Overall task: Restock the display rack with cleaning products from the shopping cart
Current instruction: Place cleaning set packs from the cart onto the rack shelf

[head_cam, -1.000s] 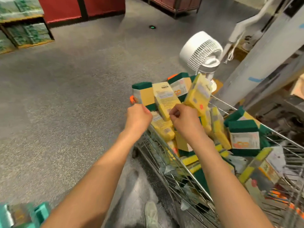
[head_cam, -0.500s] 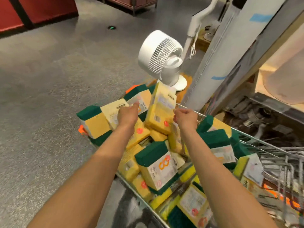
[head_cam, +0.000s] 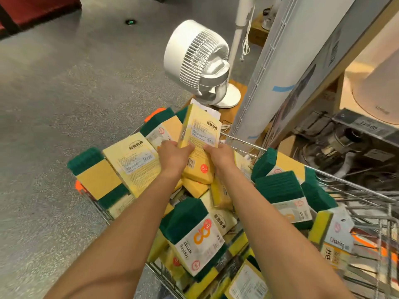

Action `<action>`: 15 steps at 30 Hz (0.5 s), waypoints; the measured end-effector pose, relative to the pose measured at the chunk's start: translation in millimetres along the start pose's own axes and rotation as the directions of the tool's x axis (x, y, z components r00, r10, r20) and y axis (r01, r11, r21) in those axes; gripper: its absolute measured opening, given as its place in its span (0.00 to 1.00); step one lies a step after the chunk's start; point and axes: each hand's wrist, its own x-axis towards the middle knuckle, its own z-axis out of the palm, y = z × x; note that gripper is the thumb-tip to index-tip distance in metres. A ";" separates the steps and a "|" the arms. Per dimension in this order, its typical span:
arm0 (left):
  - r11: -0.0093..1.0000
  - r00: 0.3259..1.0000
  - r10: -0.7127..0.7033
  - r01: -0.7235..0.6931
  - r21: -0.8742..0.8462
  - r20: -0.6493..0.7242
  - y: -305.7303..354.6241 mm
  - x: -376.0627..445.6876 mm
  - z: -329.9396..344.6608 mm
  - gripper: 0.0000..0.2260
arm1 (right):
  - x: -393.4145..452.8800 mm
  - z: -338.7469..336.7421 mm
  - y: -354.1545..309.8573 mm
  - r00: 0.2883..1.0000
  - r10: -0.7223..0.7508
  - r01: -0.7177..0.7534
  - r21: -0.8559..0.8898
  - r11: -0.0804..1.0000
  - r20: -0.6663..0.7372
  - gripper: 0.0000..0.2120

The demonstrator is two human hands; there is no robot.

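Both hands grip one yellow sponge pack (head_cam: pixel 199 131) by its lower edge — left hand (head_cam: pixel 173 155) at seven o'clock of it, right hand (head_cam: pixel 220 154) at five — above the heaped shopping cart (head_cam: pixel 244 143). It looks light, squashy, film-slick; hold the flat sides.

Both bare hands are gripping one flat yellow sponge pack with a printed label (head_cam: pixel 199 131), the left hand (head_cam: pixel 172 157) at its lower left edge, the right hand (head_cam: pixel 219 155) at its lower right. The pack is standing tilted above a wire shopping cart (head_cam: pixel 244 143) heaped with green-and-yellow sponge packs (head_cam: pixel 194 231). A white round fan (head_cam: pixel 198 61) is standing on the grey floor (head_cam: pixel 64 93) beyond the cart.
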 end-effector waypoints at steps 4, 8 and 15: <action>0.985 0.994 -0.018 0.036 -0.168 0.108 0.7 -12.0 -9.7 0.09 | -30.3 1.5 -7.8 0.996 -0.077 0.081 0.094 0.992 -0.046 0.09; 0.931 0.987 0.084 -0.028 -0.364 0.139 11.4 -33.6 -46.9 0.08 | -70.6 9.8 -26.1 0.954 -0.299 0.299 0.108 0.948 -0.011 0.11; 0.887 0.935 0.192 -0.295 -0.356 -0.298 1.9 -78.5 -148.3 0.11 | -170.3 83.5 -53.4 0.679 -0.698 0.733 -0.273 0.623 0.228 0.32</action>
